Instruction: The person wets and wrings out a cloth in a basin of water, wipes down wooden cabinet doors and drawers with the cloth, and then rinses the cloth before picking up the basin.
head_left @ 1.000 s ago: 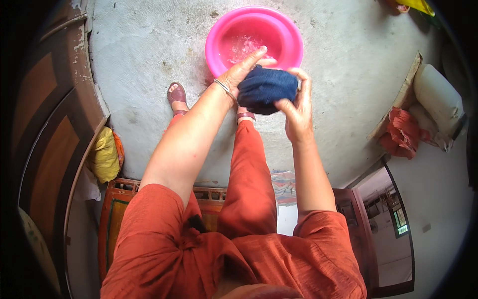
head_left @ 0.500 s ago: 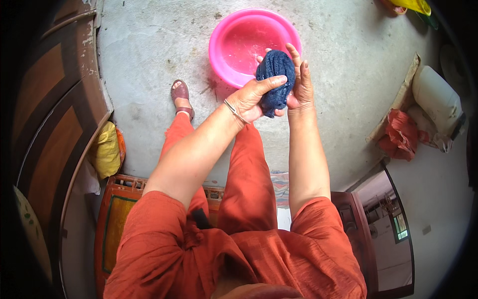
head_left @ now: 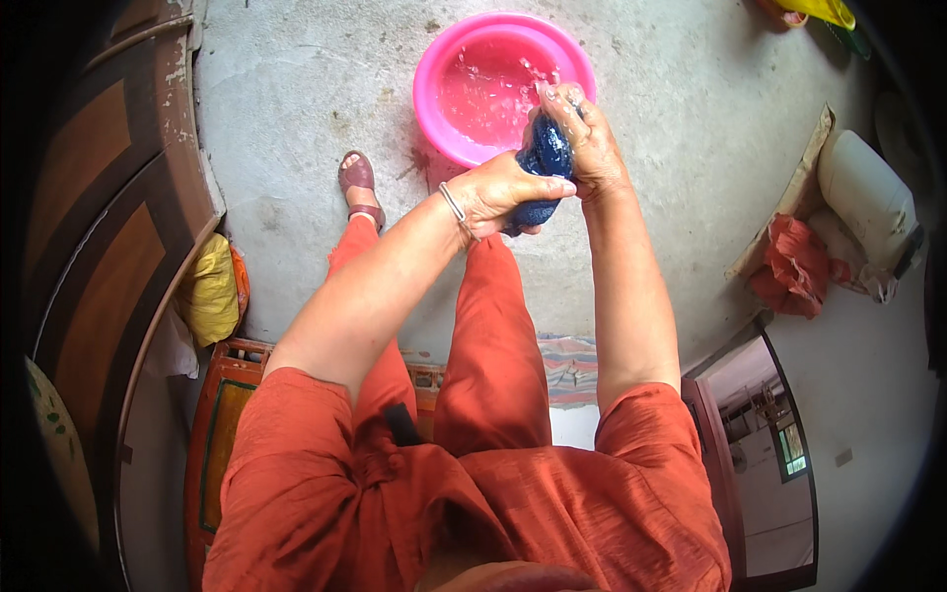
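A wad of wet, dark blue cloth (head_left: 548,148) is squeezed between both my hands over the near right rim of a pink basin (head_left: 430,113). My left hand (head_left: 501,190) is wrapped round its lower end, thumb across the front and a silvery bangle at the wrist. Round its upper right side my right hand (head_left: 590,143) is closed, fingers curled over the top. Water drops splash in the basin near my right fingertips. What kind of cloth article it is cannot be told, as it is bunched up and partly covered by my fingers.
The basin stands on a grey concrete floor (head_left: 286,109). My sandalled foot (head_left: 359,185) is left of it. A yellow sack (head_left: 210,294) leans by the wooden doors (head_left: 99,138). At right are a whitish plastic jug (head_left: 866,183) and a red bag (head_left: 792,264).
My right hand, open beside the cloth before, has closed over its upper part. The cloth is now compressed, and water splashes into the basin.
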{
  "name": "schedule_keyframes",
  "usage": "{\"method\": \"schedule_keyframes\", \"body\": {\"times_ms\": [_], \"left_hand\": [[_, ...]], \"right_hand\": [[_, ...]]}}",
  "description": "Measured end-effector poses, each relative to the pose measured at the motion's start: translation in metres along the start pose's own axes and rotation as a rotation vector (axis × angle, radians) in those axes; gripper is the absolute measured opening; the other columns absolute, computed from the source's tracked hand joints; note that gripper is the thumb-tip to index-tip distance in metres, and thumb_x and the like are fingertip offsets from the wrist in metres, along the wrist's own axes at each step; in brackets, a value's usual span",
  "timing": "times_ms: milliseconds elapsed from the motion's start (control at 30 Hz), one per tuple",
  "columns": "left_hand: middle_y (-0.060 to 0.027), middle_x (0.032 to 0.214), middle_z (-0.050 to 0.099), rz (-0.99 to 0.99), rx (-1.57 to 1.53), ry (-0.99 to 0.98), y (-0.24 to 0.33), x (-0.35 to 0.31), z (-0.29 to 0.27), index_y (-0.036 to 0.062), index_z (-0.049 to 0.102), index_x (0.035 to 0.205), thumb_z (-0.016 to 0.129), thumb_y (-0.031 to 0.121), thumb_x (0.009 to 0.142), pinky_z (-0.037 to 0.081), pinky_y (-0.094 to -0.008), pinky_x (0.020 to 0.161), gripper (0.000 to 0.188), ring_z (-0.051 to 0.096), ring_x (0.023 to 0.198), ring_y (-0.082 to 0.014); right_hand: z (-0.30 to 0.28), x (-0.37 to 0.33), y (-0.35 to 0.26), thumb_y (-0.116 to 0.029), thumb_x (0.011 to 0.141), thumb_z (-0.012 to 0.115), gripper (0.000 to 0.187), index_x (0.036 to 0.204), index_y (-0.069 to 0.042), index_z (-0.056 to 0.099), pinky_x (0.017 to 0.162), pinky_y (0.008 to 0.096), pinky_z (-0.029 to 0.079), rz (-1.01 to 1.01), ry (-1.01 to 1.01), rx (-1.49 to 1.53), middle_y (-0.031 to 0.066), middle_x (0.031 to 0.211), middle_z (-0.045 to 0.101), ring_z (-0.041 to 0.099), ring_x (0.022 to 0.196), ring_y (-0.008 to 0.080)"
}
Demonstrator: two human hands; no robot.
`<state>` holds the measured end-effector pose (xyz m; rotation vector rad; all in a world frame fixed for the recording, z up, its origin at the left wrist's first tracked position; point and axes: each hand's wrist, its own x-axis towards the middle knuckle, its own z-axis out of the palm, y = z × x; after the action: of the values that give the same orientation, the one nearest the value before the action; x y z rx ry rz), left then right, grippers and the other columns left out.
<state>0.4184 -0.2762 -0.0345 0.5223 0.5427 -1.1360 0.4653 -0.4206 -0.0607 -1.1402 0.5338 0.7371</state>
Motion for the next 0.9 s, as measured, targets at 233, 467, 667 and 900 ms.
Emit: {"method": "schedule_keyframes", "body": {"times_ms": [233, 467, 667, 900], "left_hand": [[-0.006, 0.08, 0.061, 0.102, 0.765, 0.421, -0.021, 0.04, -0.018, 0.0015, 0.059, 0.095, 0.072, 0.012, 0.068, 0.047, -0.0266, 0.063, 0.031, 0.058, 0.071, -0.0122], [-0.0256, 0.094, 0.064, 0.07, 1.208, 0.751, -0.026, 0.051, -0.019, -0.0001, 0.051, 0.106, 0.068, 0.021, 0.073, 0.048, -0.0463, 0.079, 0.043, 0.062, 0.093, -0.0409], [-0.0251, 0.09, 0.065, 0.094, 1.392, 0.812, -0.02, 0.036, -0.027, 0.0002, 0.047, 0.101, 0.063, 0.02, 0.078, 0.049, -0.0482, 0.076, 0.034, 0.063, 0.088, -0.0406], [-0.0302, 0.093, 0.058, 0.212, 1.007, 0.645, -0.018, -0.016, 0.023, -0.0033, 0.04, 0.106, 0.07, 0.034, 0.076, 0.047, -0.0459, 0.076, 0.056, 0.06, 0.091, -0.0436]], "right_hand": [[-0.001, 0.014, 0.026, -0.026, 0.092, 0.054, 0.027, 0.084, -0.001, 0.061, 0.059, 0.0279, 0.041, -0.125, 0.21, -0.507, 0.0032, 0.072, 0.058, 0.048, 0.063, 0.0116], [-0.005, 0.034, 0.058, -0.025, 0.09, 0.045, 0.034, 0.083, 0.003, 0.062, 0.077, 0.0496, 0.045, -0.168, 0.551, -1.033, 0.0292, 0.082, 0.062, 0.059, 0.083, 0.0459], [0.022, 0.013, 0.057, -0.028, 0.088, 0.056, 0.03, 0.106, -0.005, 0.052, 0.072, 0.0445, 0.045, -0.108, 0.531, -0.735, 0.022, 0.091, 0.061, 0.059, 0.08, 0.035], [0.029, -0.064, 0.02, -0.016, 0.077, 0.072, 0.06, 0.126, -0.006, 0.041, 0.089, 0.035, 0.045, -0.051, 0.374, -0.169, 0.0151, 0.113, 0.051, 0.052, 0.104, 0.023]]}}
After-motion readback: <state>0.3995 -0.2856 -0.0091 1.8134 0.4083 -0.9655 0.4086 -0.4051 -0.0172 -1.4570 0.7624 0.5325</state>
